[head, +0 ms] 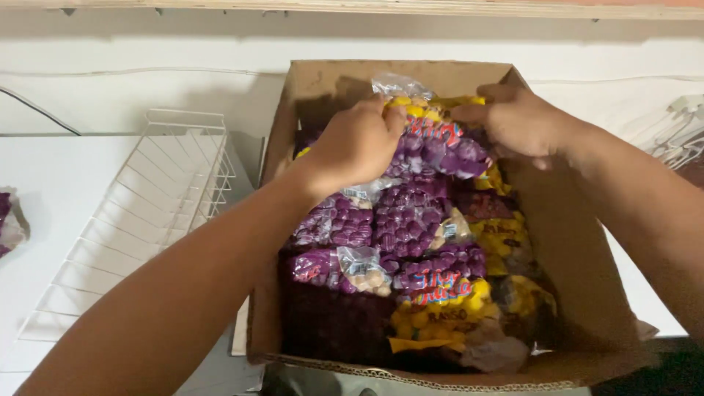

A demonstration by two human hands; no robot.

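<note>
An open brown cardboard box stands in front of me, packed with several clear plastic bags of purple and yellow ball-shaped snacks. Both hands reach into its far end and grip the same bag of purple and yellow snacks, which sits raised above the others. My left hand holds the bag's left side, fingers curled over its top. My right hand pinches the bag's right upper edge near the box's back wall. More bags lie stacked underneath, partly hidden by my left forearm.
A white wire rack lies on the white surface left of the box. Another bag of purple snacks peeks in at the far left edge. A white wall runs behind the box. More white wire shows at the right.
</note>
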